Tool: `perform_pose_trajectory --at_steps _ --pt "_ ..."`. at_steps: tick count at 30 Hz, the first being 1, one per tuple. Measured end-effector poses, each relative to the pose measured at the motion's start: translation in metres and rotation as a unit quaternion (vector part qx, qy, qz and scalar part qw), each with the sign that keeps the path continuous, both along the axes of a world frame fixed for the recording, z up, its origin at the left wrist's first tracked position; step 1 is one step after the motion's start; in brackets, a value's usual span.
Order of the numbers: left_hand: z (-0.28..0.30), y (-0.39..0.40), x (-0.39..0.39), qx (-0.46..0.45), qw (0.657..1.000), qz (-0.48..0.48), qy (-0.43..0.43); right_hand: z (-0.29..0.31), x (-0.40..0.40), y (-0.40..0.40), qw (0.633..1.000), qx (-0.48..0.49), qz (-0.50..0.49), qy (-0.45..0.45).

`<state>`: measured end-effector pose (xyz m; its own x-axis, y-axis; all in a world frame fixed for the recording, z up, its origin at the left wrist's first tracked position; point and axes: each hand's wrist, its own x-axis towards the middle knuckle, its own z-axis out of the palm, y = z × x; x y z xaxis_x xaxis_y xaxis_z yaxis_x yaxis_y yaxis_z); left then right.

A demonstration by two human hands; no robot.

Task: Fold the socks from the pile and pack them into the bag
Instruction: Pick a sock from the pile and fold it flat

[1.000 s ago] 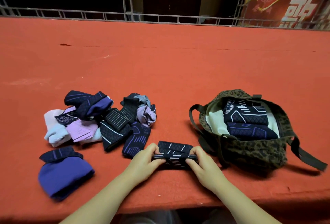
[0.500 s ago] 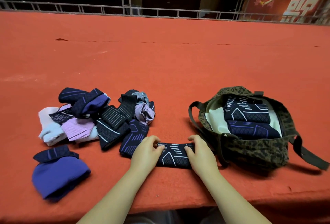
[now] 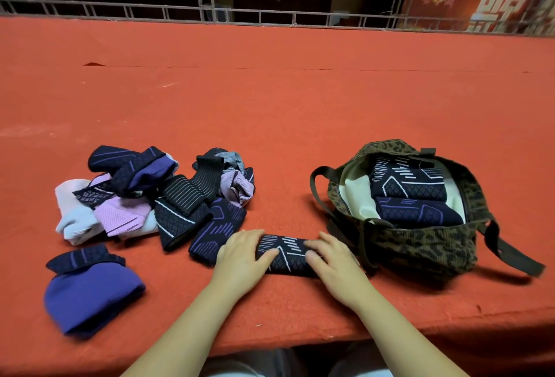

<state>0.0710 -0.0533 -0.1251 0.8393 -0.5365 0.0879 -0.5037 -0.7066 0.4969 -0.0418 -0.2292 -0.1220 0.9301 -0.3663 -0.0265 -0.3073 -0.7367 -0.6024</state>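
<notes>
Both hands flat on the folded sock [image 3: 286, 253], pressing it onto the red table [image 3: 270, 106] just left of the bag [image 3: 420, 244]. Left hand [image 3: 240, 252] on the sock's far-from-bag end, fingers extended, relaxed, not gripping. Right hand [image 3: 329, 258] on the bag-side end, same posture: fingers laid over the fabric, holding nothing pinched.

Bag open at top, lying mouth up, two dark folded socks [image 3: 411, 196] already inside, stacked side by side. Some pale lining showing at the side nearest the sock, so probably room left.

Pile [image 3: 156, 196] well left of the bag, beyond the left hand, still many loose socks: dark patterned, lilac, pale. Purple sock [image 3: 90, 289] apart from the pile, further left of the bag and nearer the table edge.

Judgement: step in hand is flattening the fold before packing. Task roughly a third done at best.

To do it well:
- Press evenly across both ends so the fold sets and no cuff springs back.
- Smooth outward from centre; avoid dragging the top layer off the lower one.
- Lift by pinching both layers together, one hand per end or one hand across the middle.
- Slot into the bag alongside the two packed ones, same orientation, in the free gap.
- Watch the strap [image 3: 318, 184] near the bag mouth; likely snag on entry.
</notes>
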Motion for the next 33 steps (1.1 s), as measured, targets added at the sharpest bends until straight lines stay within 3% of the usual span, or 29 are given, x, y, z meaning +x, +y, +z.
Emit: perform_pose_trajectory --at_steps 5,7,9,12,16,19,21,23,26,29,33 --pt "0.011 -0.011 0.009 0.108 0.989 0.01 0.098 0.002 0.021 0.009 0.994 -0.064 -0.074 0.048" --pt "0.004 -0.011 0.011 -0.003 0.988 -0.003 0.155 0.005 0.017 0.012 0.996 -0.012 -0.084 0.01" --pt "0.003 -0.013 0.004 -0.148 0.966 -0.007 0.212 0.015 0.008 0.014 0.993 0.086 -0.08 -0.024" --pt "0.023 -0.034 -0.008 -0.28 0.926 -0.014 0.253 0.045 -0.008 0.011 0.976 0.173 -0.097 -0.091" --pt "0.069 -0.071 -0.017 -0.409 0.862 -0.061 0.293 0.1 -0.035 -0.006 0.979 0.098 -0.097 -0.151" --pt "0.096 -0.103 -0.019 -0.407 0.835 -0.137 0.343 0.139 -0.049 -0.037 0.979 0.034 -0.111 -0.169" --pt "0.108 -0.131 -0.019 -0.385 0.842 -0.163 0.34 0.151 -0.049 -0.071 0.97 0.082 -0.144 -0.179" --pt "0.115 -0.162 -0.02 -0.384 0.851 -0.161 0.32 0.155 -0.047 -0.112 0.945 0.196 -0.181 -0.189" --pt "0.113 -0.199 -0.017 -0.363 0.859 -0.15 0.328 0.153 -0.042 -0.154 0.919 0.307 -0.2 -0.149" --pt "0.11 -0.233 -0.003 -0.302 0.878 -0.153 0.339 0.152 -0.028 -0.186 0.918 0.314 -0.205 -0.125" --pt "0.11 -0.267 0.021 -0.187 0.938 -0.153 0.248 0.143 -0.003 -0.217 0.937 0.286 -0.192 -0.058"
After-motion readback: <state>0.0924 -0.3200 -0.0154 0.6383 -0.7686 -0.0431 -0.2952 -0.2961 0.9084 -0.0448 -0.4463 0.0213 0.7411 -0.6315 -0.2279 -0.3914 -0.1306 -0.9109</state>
